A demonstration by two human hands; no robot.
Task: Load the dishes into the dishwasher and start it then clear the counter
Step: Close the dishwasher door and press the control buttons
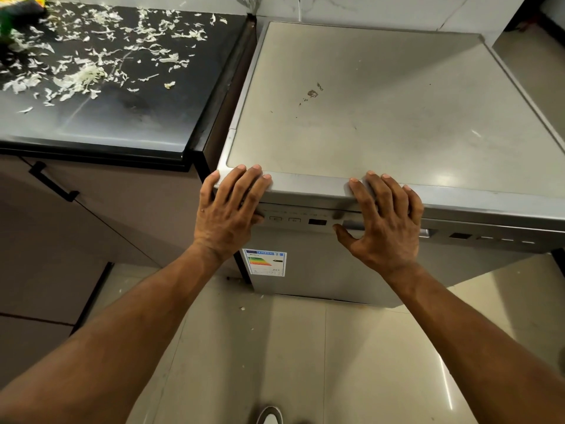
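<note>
A grey freestanding dishwasher (pixel 382 102) stands in front of me with its door closed. Its control panel (pixel 305 221) with small buttons and a dark display runs under the top's front edge. My left hand (pixel 227 212) lies over the front left corner of the top, fingers straight on the surface. My right hand (pixel 383 221) rests on the front edge further right, fingers spread and flat, thumb hanging over the panel by the door handle (pixel 428 232). The dark counter (pixel 128 117) to the left is strewn with several pale vegetable shreds (pixel 82 76).
A brown cabinet with a black handle (pixel 52 182) sits under the counter. An energy label (pixel 265 262) is stuck on the dishwasher door. A green and yellow object (pixel 18 7) lies at the counter's far left corner. Glossy tiled floor (pixel 305 347) spreads below, with my shoe (pixel 269 416) at the bottom edge.
</note>
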